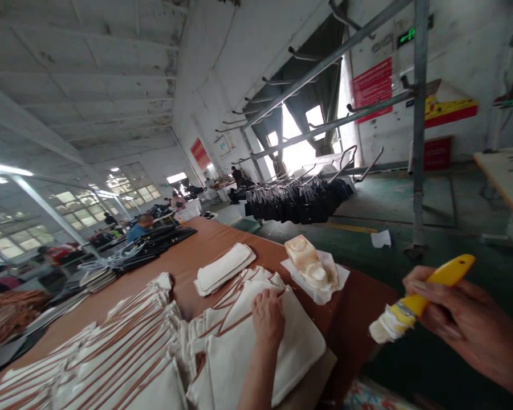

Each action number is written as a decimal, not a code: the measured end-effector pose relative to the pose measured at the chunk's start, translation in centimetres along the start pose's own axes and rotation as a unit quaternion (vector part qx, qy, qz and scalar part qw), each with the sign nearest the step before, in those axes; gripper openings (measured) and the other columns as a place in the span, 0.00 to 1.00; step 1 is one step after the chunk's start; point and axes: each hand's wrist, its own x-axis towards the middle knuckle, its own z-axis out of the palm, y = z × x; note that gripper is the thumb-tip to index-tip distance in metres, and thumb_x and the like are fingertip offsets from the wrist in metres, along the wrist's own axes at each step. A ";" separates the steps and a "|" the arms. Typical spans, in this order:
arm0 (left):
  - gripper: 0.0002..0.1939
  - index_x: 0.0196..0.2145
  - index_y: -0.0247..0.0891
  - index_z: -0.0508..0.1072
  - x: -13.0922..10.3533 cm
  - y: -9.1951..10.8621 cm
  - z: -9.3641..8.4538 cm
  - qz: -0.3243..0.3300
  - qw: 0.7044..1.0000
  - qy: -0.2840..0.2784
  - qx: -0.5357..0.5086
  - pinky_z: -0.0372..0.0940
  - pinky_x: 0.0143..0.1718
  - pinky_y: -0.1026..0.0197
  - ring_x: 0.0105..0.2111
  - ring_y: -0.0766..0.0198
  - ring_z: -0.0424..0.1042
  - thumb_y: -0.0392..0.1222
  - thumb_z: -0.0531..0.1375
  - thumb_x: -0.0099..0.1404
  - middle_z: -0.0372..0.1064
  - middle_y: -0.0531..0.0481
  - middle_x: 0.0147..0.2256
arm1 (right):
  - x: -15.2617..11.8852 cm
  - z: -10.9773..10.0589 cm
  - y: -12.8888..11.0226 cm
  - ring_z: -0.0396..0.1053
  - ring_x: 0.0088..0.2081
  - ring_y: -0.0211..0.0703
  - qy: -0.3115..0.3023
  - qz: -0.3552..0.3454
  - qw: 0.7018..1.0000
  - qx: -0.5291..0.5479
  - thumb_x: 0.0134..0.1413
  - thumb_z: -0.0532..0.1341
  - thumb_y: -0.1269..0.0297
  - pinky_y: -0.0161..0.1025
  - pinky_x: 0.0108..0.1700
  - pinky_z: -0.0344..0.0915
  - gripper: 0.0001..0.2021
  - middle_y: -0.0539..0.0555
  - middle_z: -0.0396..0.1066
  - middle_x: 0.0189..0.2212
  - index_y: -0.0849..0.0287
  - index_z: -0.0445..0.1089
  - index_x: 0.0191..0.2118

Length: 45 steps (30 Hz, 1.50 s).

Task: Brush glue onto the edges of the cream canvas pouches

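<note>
My right hand (457, 324) is closed around the yellow handle of a paintbrush (427, 299), off the table's right edge. Thick whitish paste coats the brush's bristles. My left hand (268, 316) rests on top of a stack of white fabric panels (299, 341) with brown edges, fingers bent down at the upper edge of the top panel. Whether those fingers pinch the panel's edge is hard to make out. Beyond the stack, a paste-smeared container (310, 262) sits on a white sheet. More overlapping white panels (128, 347) fan out to the left.
A small pile of white pieces (224, 267) lies on the brown tabletop (196, 236). Black items and frames (154, 245) are heaped at the far left edge. A metal rack (419, 131) with hung black pieces stands past the table. Other people sit further back.
</note>
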 end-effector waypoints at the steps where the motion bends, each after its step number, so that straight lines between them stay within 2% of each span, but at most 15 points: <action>1: 0.11 0.44 0.38 0.74 0.8 0.2 0.4 -0.008 1.000 -0.011 -0.002 0.56 0.48 0.53 0.46 0.53 0.66 0.39 0.54 0.67 0.71 0.43 0.43 | 0.0 -0.2 0.2 0.46 0.16 0.33 0.011 0.002 1.000 -0.004 0.47 0.70 0.54 0.36 0.18 0.40 0.11 0.47 0.50 0.14 0.55 0.73 0.30; 4: 0.09 0.41 0.35 0.74 2.5 0.4 1.2 -0.028 0.998 -0.045 -0.016 0.56 0.47 0.51 0.47 0.50 0.66 0.39 0.58 0.64 0.70 0.41 0.43 | 0.3 -0.5 0.7 0.45 0.16 0.33 0.029 0.012 0.999 -0.008 0.46 0.71 0.53 0.36 0.18 0.39 0.13 0.47 0.49 0.14 0.56 0.72 0.28; 7: 0.12 0.42 0.36 0.74 3.2 0.5 1.5 -0.043 0.994 -0.081 -0.053 0.55 0.49 0.51 0.50 0.49 0.65 0.38 0.62 0.59 0.70 0.40 0.44 | 0.8 -0.1 1.4 0.46 0.16 0.33 0.012 0.018 1.000 0.006 0.50 0.69 0.54 0.36 0.19 0.41 0.13 0.46 0.49 0.14 0.57 0.70 0.27; 9: 0.10 0.39 0.37 0.74 3.4 0.3 1.4 -0.055 0.988 -0.110 -0.097 0.57 0.46 0.55 0.46 0.52 0.68 0.38 0.63 0.58 0.71 0.43 0.41 | 1.3 0.2 2.1 0.46 0.16 0.32 -0.010 0.021 1.000 0.016 0.52 0.68 0.54 0.36 0.19 0.42 0.13 0.45 0.50 0.13 0.57 0.70 0.28; 11: 0.04 0.32 0.37 0.75 3.2 0.0 1.0 -0.064 0.975 -0.148 -0.155 0.58 0.39 0.59 0.38 0.57 0.70 0.37 0.63 0.56 0.71 0.48 0.32 | 1.8 0.6 2.8 0.45 0.15 0.31 -0.031 0.025 0.999 0.023 0.53 0.68 0.55 0.34 0.19 0.42 0.12 0.44 0.50 0.13 0.58 0.70 0.29; 14: 0.06 0.27 0.36 0.74 2.0 -0.5 -0.2 -0.070 0.940 -0.202 -0.268 0.56 0.30 0.64 0.28 0.63 0.67 0.40 0.61 0.57 0.66 0.53 0.23 | 2.6 1.3 3.9 0.46 0.15 0.30 -0.057 0.024 0.998 0.027 0.56 0.67 0.56 0.33 0.18 0.41 0.12 0.43 0.51 0.13 0.58 0.70 0.32; 18: 0.14 0.34 0.34 0.75 -0.9 -0.5 -2.5 -0.073 0.874 -0.247 -0.412 0.54 0.27 0.67 0.26 0.67 0.62 0.47 0.56 0.62 0.65 0.55 0.25 | 3.5 3.3 4.9 0.46 0.15 0.29 -0.099 -0.002 0.995 0.012 0.59 0.64 0.57 0.32 0.19 0.41 0.12 0.42 0.52 0.14 0.59 0.67 0.31; 22: 0.15 0.30 0.34 0.73 -3.1 0.0 -4.1 -0.092 0.826 -0.259 -0.492 0.51 0.26 0.67 0.25 0.69 0.56 0.50 0.58 0.61 0.59 0.56 0.24 | 4.1 6.1 5.6 0.45 0.16 0.30 -0.138 -0.033 0.990 -0.023 0.58 0.64 0.54 0.31 0.19 0.41 0.14 0.41 0.50 0.14 0.60 0.65 0.33; 26: 0.14 0.29 0.34 0.72 -3.9 0.3 -4.4 -0.128 0.771 -0.250 -0.571 0.50 0.27 0.67 0.25 0.70 0.53 0.50 0.62 0.58 0.57 0.56 0.24 | 4.1 8.4 5.9 0.47 0.17 0.32 -0.152 -0.077 0.981 -0.090 0.59 0.62 0.52 0.31 0.19 0.44 0.15 0.42 0.52 0.15 0.59 0.64 0.33; 27: 0.13 0.28 0.34 0.72 -3.9 0.3 -4.5 -0.128 0.768 -0.244 -0.578 0.50 0.27 0.67 0.26 0.70 0.52 0.49 0.63 0.58 0.56 0.56 0.24 | 4.0 8.9 6.0 0.48 0.17 0.32 -0.157 -0.092 0.977 -0.113 0.60 0.61 0.52 0.32 0.20 0.45 0.15 0.42 0.52 0.15 0.59 0.64 0.32; 32: 0.11 0.27 0.34 0.73 -4.2 0.4 -4.6 -0.095 0.794 -0.223 -0.557 0.54 0.32 0.65 0.30 0.66 0.58 0.46 0.61 0.59 0.59 0.54 0.27 | 4.9 10.3 6.5 0.58 0.23 0.37 -0.220 -0.171 0.930 -0.241 0.64 0.57 0.56 0.35 0.26 0.57 0.13 0.46 0.59 0.20 0.58 0.65 0.31; 36: 0.10 0.26 0.35 0.74 -4.1 0.6 -4.4 -0.096 0.805 -0.224 -0.540 0.55 0.33 0.65 0.30 0.65 0.58 0.45 0.60 0.59 0.59 0.54 0.25 | 6.1 10.7 5.9 0.62 0.27 0.40 -0.196 -0.267 0.891 -0.310 0.64 0.57 0.61 0.36 0.33 0.60 0.11 0.49 0.63 0.24 0.57 0.66 0.30; 39: 0.09 0.26 0.36 0.74 -3.6 0.9 -3.9 -0.110 0.800 -0.232 -0.543 0.55 0.32 0.65 0.29 0.66 0.59 0.44 0.60 0.58 0.59 0.54 0.25 | 6.1 10.9 5.3 0.61 0.25 0.38 -0.198 -0.273 0.885 -0.322 0.64 0.57 0.63 0.35 0.31 0.60 0.09 0.48 0.63 0.23 0.57 0.67 0.31; 43: 0.10 0.27 0.36 0.73 -3.1 1.0 -2.9 -0.115 0.784 -0.252 -0.555 0.56 0.31 0.65 0.30 0.65 0.60 0.46 0.61 0.57 0.60 0.53 0.27 | 6.4 10.9 5.8 0.62 0.25 0.38 -0.280 -0.254 0.870 -0.316 0.63 0.56 0.65 0.35 0.29 0.60 0.08 0.49 0.64 0.23 0.57 0.65 0.31; 45: 0.12 0.26 0.36 0.73 -3.1 0.8 -2.3 -0.114 0.787 -0.252 -0.552 0.55 0.30 0.65 0.29 0.66 0.58 0.49 0.62 0.56 0.59 0.54 0.26 | 6.9 10.7 6.1 0.63 0.25 0.39 -0.267 -0.271 0.864 -0.329 0.63 0.56 0.66 0.36 0.30 0.60 0.07 0.49 0.64 0.23 0.57 0.65 0.32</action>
